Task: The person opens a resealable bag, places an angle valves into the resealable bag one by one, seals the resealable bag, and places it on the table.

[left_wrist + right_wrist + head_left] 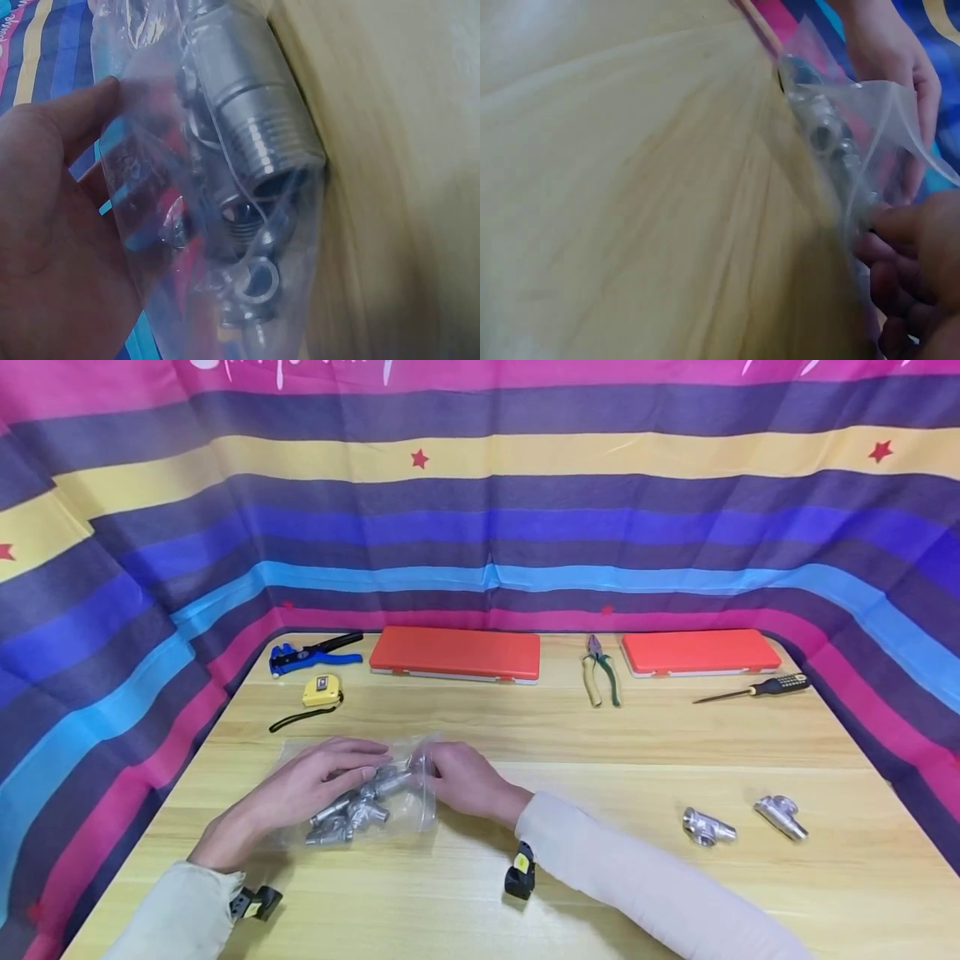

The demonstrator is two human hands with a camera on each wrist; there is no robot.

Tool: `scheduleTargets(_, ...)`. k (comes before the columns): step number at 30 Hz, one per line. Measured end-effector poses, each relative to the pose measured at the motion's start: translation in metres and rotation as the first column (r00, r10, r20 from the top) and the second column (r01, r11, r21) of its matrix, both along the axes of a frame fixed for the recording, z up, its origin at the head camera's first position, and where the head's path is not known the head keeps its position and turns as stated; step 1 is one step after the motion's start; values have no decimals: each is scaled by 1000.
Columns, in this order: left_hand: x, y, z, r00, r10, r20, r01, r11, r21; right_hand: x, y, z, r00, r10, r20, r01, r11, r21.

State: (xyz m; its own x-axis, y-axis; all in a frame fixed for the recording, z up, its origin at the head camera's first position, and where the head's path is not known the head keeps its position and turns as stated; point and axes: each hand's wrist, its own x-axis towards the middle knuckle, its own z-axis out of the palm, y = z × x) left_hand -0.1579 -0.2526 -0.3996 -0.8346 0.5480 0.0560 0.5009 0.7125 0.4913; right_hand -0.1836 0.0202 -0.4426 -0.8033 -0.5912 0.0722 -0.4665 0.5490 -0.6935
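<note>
A clear plastic zip bag (412, 822) lies on the table, with several shiny metal pipe fittings (360, 810) inside; one has a threaded end (266, 142). My left hand (318, 781) holds the bag from its left and upper side, thumb nearer me and fingers toward the back. At the bag's mouth on the right, my right hand (468, 781) has its fingers curled, its thumb pinching the end of a fitting (874, 199); the plastic partly covers those fingertips. Two tee-shaped fittings, one here (707, 827) and another (782, 817), lie loose on the right.
Along the back are a blue-handled wire stripper (315, 656), two red cases, one wide (453, 653) and one narrower (701, 652), and pliers (600, 672). A yellow tape measure (322, 691) lies at left, a screwdriver (757, 688) at right. Striped cloth (487, 543) surrounds the table.
</note>
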Motion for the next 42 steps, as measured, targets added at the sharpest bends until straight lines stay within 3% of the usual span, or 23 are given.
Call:
scheduleTargets(6, 1, 0, -1, 1000, -3, -6, 3, 1000, 5, -4, 49, 6, 997, 2, 80, 7, 995, -103)
scheduleTargets(10, 1, 0, -2, 1000, -1, -3, 1, 1000, 2, -8, 109, 10, 995, -39, 89, 51, 990, -134)
scheduleTargets(13, 1, 0, -3, 1000, -1, -1, 1, 1000, 0, -6, 163, 14, 989, -115, 97, 125, 987, -102)
scheduleTargets(16, 1, -1, -2, 1000, -2, -4, 2, 1000, 0, 2, 220, 20, 973, -210, 96, 215, 976, -37)
scheduleTargets(21, 0, 0, -2, 1000, -5, -5, 5, 1000, 6, 25, 308, 28, 937, -348, 15, 347, 936, 64)
scheduleTargets(27, 0, 1, -4, 1000, 2, 4, -2, 1000, -6, 50, 401, 23, 904, -428, -6, 427, 900, 84)
scheduleTargets(31, 0, 0, -3, 1000, 7, 6, -7, 1000, -5, 63, 444, 15, 909, -415, -38, 416, 897, 147)
scheduleTargets(34, 0, 0, -3, 1000, 9, 7, -9, 1000, -6, 72, 464, 9, 927, -373, -29, 372, 910, 186)
scheduleTargets(42, -1, 0, -4, 1000, 2, 1, -2, 1000, -10, 82, 474, 3, 963, -261, 59, 244, 948, 205)
